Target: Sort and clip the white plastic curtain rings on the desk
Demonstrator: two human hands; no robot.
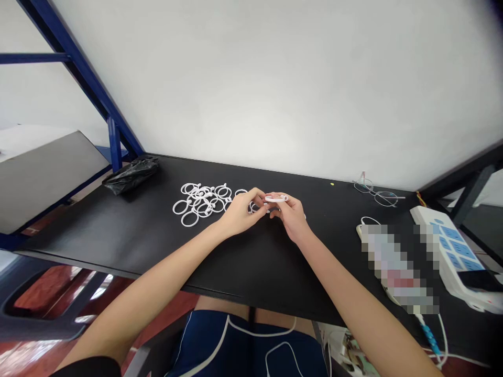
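Observation:
A white plastic ring [276, 199] with a small knob on its rim is held edge-on above the black table [251, 262]. My right hand [291, 215] pinches it near the knob. On its other side, the fingertips of my left hand [244, 210] close on the ring's edge. Just left of my hands lies a loose pile of similar white rings [202, 201], some overlapping. A few more rings lie partly hidden behind and beneath my hands.
A crumpled black plastic bag [131, 174] lies at the back left. To the right are eyeglasses [375, 192], a blurred-out phone-like object [395, 267] with a cable, and a white power strip [448, 256]. A white wall stands behind the table.

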